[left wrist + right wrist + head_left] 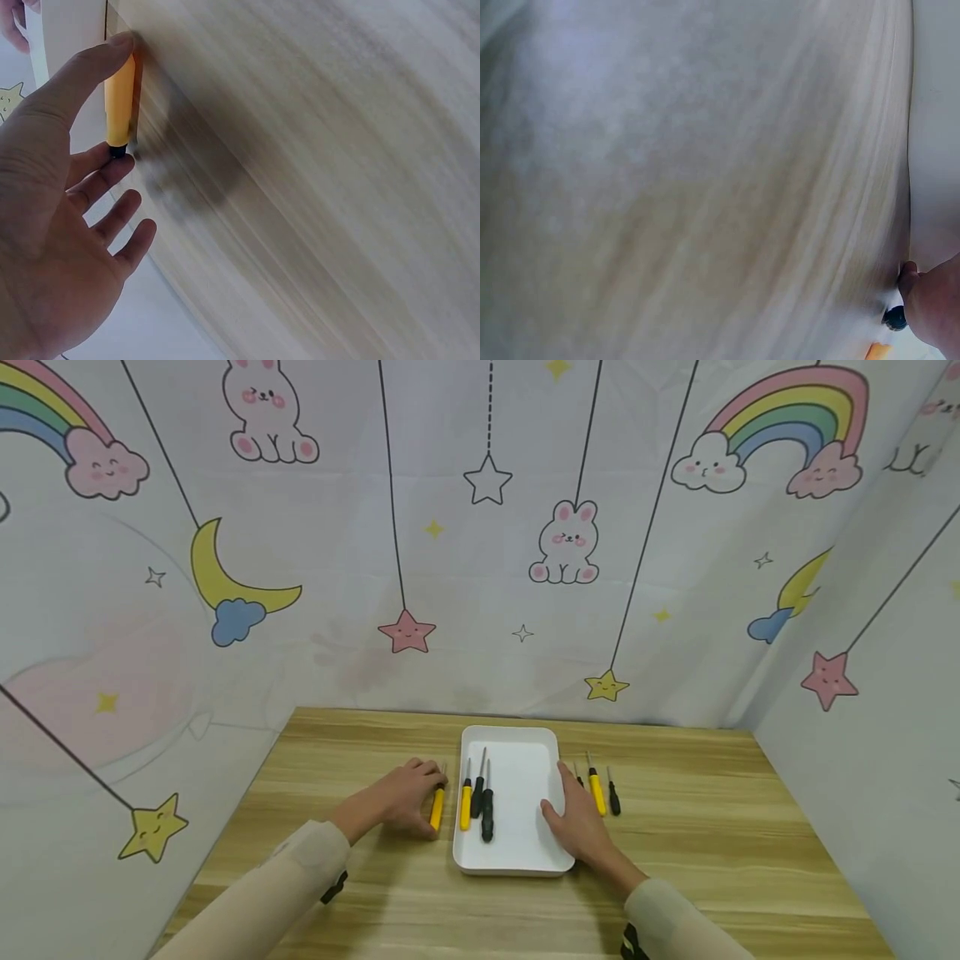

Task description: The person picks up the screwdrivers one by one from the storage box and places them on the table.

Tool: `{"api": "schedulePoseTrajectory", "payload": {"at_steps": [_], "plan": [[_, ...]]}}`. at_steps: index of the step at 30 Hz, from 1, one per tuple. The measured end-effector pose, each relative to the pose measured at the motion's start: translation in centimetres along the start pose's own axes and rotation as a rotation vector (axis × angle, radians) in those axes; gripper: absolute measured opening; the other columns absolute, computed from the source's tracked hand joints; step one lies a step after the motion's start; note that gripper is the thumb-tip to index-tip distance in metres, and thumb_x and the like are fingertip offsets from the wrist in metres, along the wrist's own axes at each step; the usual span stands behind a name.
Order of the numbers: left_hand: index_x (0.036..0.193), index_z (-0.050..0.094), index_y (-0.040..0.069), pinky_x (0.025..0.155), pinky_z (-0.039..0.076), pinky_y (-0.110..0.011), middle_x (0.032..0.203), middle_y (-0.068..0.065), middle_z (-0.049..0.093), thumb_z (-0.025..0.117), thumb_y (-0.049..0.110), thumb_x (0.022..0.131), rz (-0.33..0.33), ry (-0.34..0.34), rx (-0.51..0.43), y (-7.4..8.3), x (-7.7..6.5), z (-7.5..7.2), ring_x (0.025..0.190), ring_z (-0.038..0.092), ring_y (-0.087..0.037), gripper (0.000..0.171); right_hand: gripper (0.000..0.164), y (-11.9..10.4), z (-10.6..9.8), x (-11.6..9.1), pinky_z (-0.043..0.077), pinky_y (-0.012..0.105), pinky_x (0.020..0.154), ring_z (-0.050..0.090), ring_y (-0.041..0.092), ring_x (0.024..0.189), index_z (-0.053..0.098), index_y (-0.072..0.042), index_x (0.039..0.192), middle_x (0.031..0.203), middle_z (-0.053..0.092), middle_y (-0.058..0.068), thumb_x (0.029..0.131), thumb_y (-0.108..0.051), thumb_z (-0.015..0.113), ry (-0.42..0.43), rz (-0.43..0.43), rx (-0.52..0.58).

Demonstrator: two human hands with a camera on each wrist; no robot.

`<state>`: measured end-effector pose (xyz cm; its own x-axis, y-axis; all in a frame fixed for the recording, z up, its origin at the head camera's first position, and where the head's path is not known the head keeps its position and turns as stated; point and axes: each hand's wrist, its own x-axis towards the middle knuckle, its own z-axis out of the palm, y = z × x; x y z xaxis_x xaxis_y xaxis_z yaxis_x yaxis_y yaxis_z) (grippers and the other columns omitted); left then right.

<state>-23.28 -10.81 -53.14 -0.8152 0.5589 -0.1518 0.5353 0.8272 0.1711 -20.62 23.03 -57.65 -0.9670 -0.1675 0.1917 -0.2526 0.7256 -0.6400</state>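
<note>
A white rectangular tray (517, 864) lies on the wooden table. Inside, along its left side, are a yellow screwdriver (466, 806) and two black screwdrivers (487, 814). Left of the tray, my left hand (403, 797) pinches another yellow screwdriver (120, 105) by the ends of its handle, thumb at one end and fingertips at the other. The last two fingers stand free. My right hand (581, 827) holds the tray's right wall, with the thumb over the inside and the fingers at the outer side. In the right wrist view only part of that hand (934, 304) shows, against the tray wall.
Right of the tray lie a yellow screwdriver (597, 792), a black screwdriver (613, 797) and another dark one (578, 774) partly hidden by my right hand. Fabric walls (480, 568) with cartoon prints border the table (712, 827) at the back and sides.
</note>
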Motion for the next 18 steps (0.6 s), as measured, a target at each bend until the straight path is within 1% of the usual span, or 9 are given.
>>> {"api": "schedulePoseTrajectory", "payload": {"at_steps": [7,14,18], "plan": [[0.148,0.059,0.012,0.114,0.044,-0.051,0.145,-0.008,0.055,0.09,0.058,0.075,-0.014,-0.018,-0.002,-0.01,-0.05,-0.01,0.135,0.048,-0.034,0.092,0.076,0.19,0.1,0.03,0.036,0.059,0.12,0.046,0.045,0.146,0.03,0.005,0.163,0.159,0.045,0.029,0.101,-0.018,0.069,-0.003,0.004,-0.007],[0.148,0.059,0.011,0.114,0.044,-0.052,0.145,-0.009,0.054,0.092,0.055,0.074,-0.015,-0.026,-0.035,0.01,-0.09,-0.22,0.135,0.048,-0.034,0.093,0.077,0.28,0.14,0.02,0.036,0.06,0.12,0.046,0.046,0.146,0.031,0.005,0.163,0.159,0.045,0.029,0.101,-0.019,0.069,-0.001,0.002,-0.008],[0.151,0.057,0.013,0.115,0.044,-0.05,0.147,-0.008,0.053,0.091,0.059,0.074,-0.03,-0.041,-0.031,-0.13,0.0,-0.09,0.136,0.047,-0.033,0.096,0.076,0.37,0.24,0.06,0.037,0.06,0.12,0.046,0.045,0.145,0.031,0.004,0.163,0.159,0.046,0.029,0.101,-0.02,0.069,0.006,-0.002,-0.015]]}}
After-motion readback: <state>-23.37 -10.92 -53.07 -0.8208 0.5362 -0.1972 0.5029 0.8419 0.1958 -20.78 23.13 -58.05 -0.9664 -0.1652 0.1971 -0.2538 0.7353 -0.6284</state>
